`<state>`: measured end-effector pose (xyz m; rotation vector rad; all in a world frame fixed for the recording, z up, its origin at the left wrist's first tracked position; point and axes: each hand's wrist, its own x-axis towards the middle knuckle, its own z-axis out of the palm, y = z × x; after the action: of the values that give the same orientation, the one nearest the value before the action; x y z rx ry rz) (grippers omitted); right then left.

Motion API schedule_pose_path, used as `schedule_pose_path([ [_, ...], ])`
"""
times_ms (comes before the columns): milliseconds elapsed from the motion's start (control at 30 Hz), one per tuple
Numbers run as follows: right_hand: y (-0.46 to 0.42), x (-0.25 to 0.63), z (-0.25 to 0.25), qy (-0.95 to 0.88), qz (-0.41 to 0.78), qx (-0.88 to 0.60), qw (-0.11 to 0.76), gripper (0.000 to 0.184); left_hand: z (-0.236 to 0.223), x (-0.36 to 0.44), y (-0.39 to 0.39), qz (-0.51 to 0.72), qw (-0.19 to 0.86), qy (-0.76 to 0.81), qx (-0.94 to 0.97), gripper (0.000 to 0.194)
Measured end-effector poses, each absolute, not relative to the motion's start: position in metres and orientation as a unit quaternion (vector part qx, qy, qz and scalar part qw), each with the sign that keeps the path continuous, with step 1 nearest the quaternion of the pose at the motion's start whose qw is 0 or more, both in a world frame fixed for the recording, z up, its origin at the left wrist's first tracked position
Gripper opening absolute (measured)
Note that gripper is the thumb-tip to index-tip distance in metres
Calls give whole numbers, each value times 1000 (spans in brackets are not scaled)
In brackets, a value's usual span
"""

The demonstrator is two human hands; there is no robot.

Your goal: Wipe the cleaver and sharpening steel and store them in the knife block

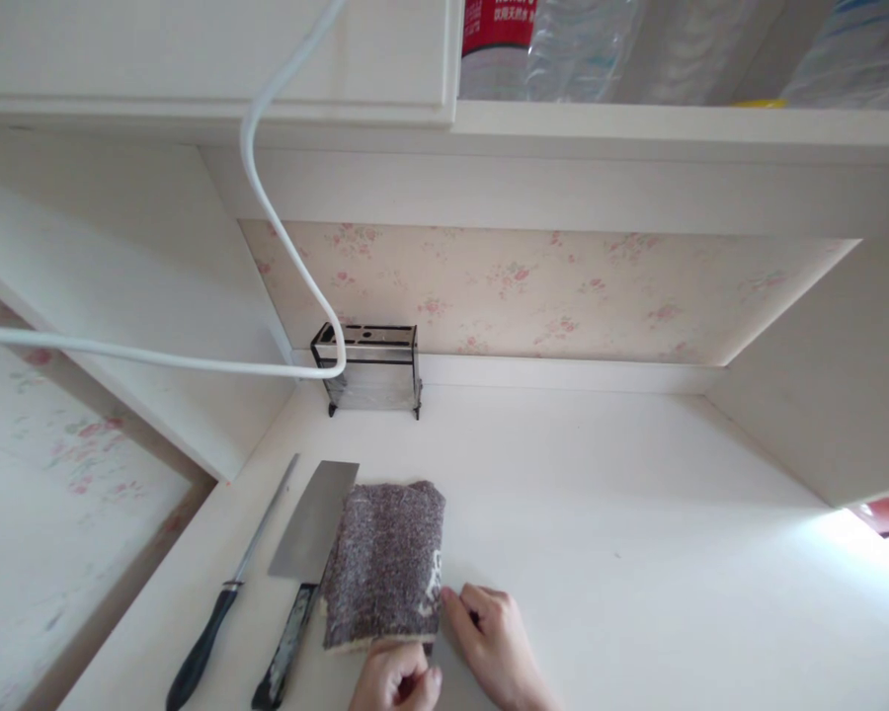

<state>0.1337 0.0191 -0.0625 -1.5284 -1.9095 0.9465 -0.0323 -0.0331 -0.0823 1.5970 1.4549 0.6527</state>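
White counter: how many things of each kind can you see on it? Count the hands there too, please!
Sharpening rod: 1
Cleaver: 1
Cloth: 1
Metal rack: 1
Hands, the left hand and right hand: 2
Total: 6

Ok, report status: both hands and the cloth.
Left hand curled at near edge of folded cloth, right hand at its right edge; grips unclear. Cleaver close on its left, sharpening steel further left. White cable crosses view.

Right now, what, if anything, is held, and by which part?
Whether anything is gripped cannot be told: the left hand curls at the near edge of the folded brown cloth, the right hand at its right edge.
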Motion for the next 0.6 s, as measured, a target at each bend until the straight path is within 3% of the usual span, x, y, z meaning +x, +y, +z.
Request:
schedule_pose_path([
  [600,21,134,-66,-695,353,-558,285,51,-61,-25,-32,307,445,598,591,48],
])
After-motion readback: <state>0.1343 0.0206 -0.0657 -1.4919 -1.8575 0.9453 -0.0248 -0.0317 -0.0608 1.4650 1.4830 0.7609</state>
